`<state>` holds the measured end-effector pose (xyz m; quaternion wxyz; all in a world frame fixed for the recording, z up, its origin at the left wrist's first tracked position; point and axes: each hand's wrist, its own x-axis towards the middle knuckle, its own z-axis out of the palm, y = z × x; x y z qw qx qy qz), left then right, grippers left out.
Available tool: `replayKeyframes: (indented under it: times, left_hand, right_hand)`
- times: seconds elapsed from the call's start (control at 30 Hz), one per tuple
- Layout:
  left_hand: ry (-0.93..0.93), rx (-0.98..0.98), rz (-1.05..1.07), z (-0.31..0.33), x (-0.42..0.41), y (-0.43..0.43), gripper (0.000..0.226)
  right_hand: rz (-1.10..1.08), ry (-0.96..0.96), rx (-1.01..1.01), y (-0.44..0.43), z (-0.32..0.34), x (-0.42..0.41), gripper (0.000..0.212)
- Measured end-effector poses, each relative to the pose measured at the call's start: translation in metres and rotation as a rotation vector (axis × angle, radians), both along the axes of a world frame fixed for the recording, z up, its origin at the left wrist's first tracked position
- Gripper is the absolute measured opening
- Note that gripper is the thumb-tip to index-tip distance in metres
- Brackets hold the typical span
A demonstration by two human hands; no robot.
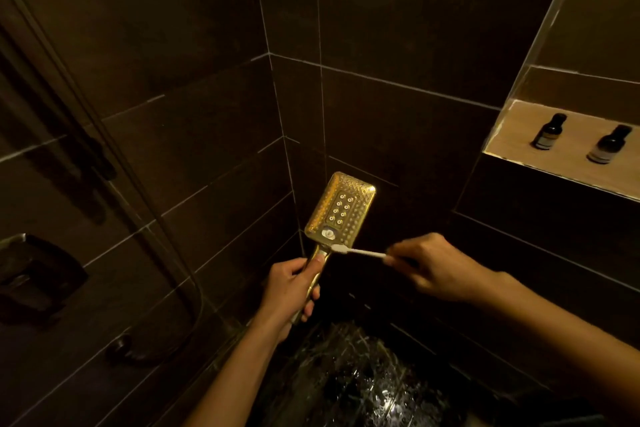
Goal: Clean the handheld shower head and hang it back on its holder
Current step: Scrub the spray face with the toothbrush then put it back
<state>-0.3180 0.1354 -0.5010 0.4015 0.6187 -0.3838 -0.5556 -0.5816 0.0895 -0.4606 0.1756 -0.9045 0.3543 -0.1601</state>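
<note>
Left hand (289,291) wrapped round handle, shower head (341,210) upright, long axis tilting up-right, nozzle face toward camera. Right hand (433,265) pinching toothbrush (358,251), bristles at neck, just right of handle.

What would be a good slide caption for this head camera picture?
Left hand holds a gold shower head while the right hand scrubs its neck with a white toothbrush.
</note>
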Motion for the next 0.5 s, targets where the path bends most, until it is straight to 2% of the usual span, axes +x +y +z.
replayKeyframes:
  times: [0.13,0.27,0.4,0.5]
  left_hand:
    - [0.012,0.005,0.002,0.000,-0.002,-0.001,0.032]
    - [0.036,0.003,0.010,-0.001,-0.002,0.000,0.030]
    - [0.050,0.009,0.009,0.000,-0.002,0.001,0.031]
    - [0.062,0.008,0.013,0.000,-0.002,0.001,0.032]
  right_hand:
    - [-0.246,-0.157,-0.087,-0.016,0.004,-0.009,0.015]
    - [-0.029,-0.035,-0.037,-0.001,-0.003,0.002,0.024]
    - [-0.251,-0.169,-0.090,-0.014,0.003,-0.008,0.018]
    - [-0.063,-0.069,-0.032,-0.006,0.006,-0.001,0.017]
